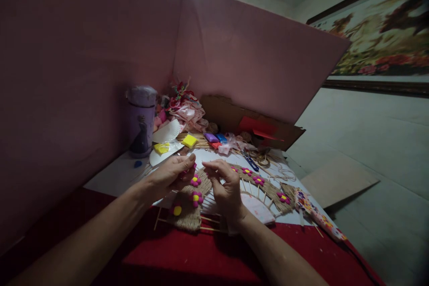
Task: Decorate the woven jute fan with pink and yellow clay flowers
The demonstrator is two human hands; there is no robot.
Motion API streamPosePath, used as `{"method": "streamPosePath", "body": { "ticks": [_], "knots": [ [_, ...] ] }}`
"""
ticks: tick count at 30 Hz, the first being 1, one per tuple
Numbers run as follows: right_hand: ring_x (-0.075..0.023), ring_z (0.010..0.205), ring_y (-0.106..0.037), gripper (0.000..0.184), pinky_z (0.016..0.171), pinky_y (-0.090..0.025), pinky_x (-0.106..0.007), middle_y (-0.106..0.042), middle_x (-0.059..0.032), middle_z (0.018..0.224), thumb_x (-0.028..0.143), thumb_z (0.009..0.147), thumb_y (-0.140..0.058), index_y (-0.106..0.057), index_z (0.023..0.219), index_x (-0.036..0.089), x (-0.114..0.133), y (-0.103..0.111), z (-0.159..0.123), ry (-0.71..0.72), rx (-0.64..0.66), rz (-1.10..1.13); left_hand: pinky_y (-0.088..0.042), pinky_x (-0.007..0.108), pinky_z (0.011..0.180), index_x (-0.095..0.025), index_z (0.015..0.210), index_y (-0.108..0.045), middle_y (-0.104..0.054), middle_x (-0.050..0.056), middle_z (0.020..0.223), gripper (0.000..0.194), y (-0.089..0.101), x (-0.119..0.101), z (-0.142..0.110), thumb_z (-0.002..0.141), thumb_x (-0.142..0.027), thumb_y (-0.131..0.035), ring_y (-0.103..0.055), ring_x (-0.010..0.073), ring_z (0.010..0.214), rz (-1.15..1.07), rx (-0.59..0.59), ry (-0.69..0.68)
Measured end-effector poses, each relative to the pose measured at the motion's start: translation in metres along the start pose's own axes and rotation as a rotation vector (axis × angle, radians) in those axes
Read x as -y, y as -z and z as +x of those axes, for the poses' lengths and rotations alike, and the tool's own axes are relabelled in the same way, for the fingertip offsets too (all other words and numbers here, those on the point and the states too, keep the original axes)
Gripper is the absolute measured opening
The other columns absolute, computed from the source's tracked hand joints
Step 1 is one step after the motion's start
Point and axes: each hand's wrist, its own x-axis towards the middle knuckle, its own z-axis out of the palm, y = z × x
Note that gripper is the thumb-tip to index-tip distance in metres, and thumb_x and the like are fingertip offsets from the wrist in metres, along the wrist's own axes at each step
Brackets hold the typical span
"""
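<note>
My left hand (pixel 177 170) is closed, thumb against fingers, on a bit of magenta clay (pixel 194 166) that shows partly at its fingertips. Facing it, my right hand (pixel 225 183) has its fingers bent together; what they pinch, if anything, is too small to make out. Both hands are over a fan-shaped twine-and-stick piece (pixel 187 221). Magenta flowers with yellow centres, such as this flower (pixel 196 199), sit along its twine band. A yellow round (pixel 177 210) on magenta lies at its lower left end. A pale panel (pixel 256 210) fills the inner arc.
A purple flask (pixel 142 120) stands at the left wall. Yellow clay packs (pixel 189 140), purple (pixel 211 137) and blue packs (pixel 221 138) lie behind the hands. Blue-handled scissors (pixel 250 161) and tape (pixel 263 160) are right of them. A floral-covered tool (pixel 318 214) lies near the right edge.
</note>
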Motion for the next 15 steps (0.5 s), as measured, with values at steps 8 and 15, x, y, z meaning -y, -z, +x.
{"method": "streamPosePath", "body": {
  "ticks": [8, 15],
  "knots": [
    [-0.0145, 0.073, -0.054, 0.015, 0.066, -0.042, -0.028, -0.059, -0.0022, 0.078, 0.013, 0.083, -0.052, -0.064, 0.090, 0.020, 0.0018, 0.0009, -0.0022, 0.014, -0.062, -0.031, -0.015, 0.018, 0.040, -0.014, 0.089, -0.059, -0.043, -0.005, 0.057, 0.022, 0.0052, 0.0001, 0.0007, 0.071, -0.022, -0.067, -0.027, 0.0017, 0.042, -0.032, 0.024, -0.001],
    [-0.0148, 0.074, -0.054, 0.017, 0.067, -0.042, -0.028, -0.060, -0.0028, 0.080, 0.013, 0.084, -0.051, -0.063, 0.092, 0.020, 0.0025, 0.0007, -0.0028, 0.018, -0.051, -0.031, -0.011, 0.017, 0.037, -0.014, 0.063, -0.052, -0.037, -0.006, 0.045, 0.031, 0.0034, 0.0008, 0.0020, 0.075, -0.041, -0.061, -0.022, 0.0021, 0.039, -0.073, -0.017, 0.024]
  ]
}}
